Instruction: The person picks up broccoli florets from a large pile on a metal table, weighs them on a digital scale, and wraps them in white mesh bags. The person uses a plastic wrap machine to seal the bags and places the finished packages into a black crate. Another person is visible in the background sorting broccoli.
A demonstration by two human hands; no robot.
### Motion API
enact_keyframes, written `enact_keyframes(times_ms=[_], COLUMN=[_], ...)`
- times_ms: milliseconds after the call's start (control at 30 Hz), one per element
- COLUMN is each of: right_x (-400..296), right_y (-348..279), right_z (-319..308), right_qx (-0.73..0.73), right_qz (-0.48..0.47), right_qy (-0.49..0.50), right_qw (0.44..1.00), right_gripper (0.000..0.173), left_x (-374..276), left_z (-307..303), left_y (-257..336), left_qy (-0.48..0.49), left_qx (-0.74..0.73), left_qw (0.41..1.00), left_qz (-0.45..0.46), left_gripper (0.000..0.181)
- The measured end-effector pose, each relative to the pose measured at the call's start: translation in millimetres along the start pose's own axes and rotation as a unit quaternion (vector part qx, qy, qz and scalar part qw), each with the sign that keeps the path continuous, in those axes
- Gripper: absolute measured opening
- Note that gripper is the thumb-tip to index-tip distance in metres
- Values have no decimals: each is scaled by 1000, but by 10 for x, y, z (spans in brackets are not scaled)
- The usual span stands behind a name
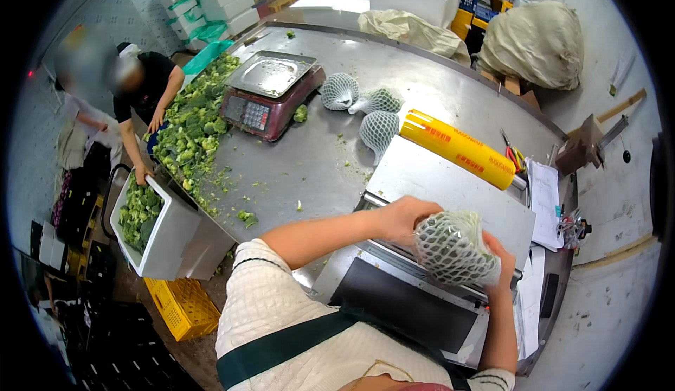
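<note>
Between my two hands is a bundle of broccoli in a white foam net sleeve (454, 247), with clear film shining over part of it. My left hand (408, 219) grips its left end and my right hand (500, 264) its right end. Below it stands a film wrapping machine (506, 225) with a black pad (403, 301) at its near side. A roll of yellow-printed cling film (453, 148) lies across the machine's far edge. Beyond the roll, net-sleeved broccoli pieces (379, 127) rest on the steel table (274, 167).
A red-based weighing scale (271, 95) sits beside heaped broccoli florets (192, 122). At the table's left, a person (145, 85) holds a tilted white foam box (176, 233) of broccoli. Pliers (511, 153) and papers (546, 201) lie at the right. A yellow crate (182, 306) stands on the floor.
</note>
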State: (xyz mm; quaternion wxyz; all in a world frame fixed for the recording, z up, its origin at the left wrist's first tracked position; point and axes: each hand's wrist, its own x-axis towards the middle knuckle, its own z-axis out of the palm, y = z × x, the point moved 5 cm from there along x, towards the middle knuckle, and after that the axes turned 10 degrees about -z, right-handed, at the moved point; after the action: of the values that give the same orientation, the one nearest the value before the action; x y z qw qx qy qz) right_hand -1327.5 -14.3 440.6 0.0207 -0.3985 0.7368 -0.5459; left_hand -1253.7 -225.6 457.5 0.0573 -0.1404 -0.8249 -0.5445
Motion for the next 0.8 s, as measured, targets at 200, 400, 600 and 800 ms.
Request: enact_keyframes(times_ms=[200, 400, 600, 800], right_x=[-1069, -1686, -1820, -1834], right_y=[-126, 486, 330, 1211], right_z=[245, 484, 464, 321], right_qx=[224, 485, 153, -12], right_qz=[433, 419, 255, 254], right_qy=[-197, -113, 60, 72], right_qw=[851, 760, 953, 964], right_gripper=[42, 63, 22, 24], left_x=[-924, -1424, -1414, -1454], left_z=[579, 606, 658, 859], left_y=[-274, -526, -309, -980], left_qy=[-232, -99, 155, 159], left_qx=[-338, -567, 38, 259], left_qw=[791, 682, 959, 933], left_qz=[-454, -452, -234, -194], left_gripper=[47, 48, 42, 21])
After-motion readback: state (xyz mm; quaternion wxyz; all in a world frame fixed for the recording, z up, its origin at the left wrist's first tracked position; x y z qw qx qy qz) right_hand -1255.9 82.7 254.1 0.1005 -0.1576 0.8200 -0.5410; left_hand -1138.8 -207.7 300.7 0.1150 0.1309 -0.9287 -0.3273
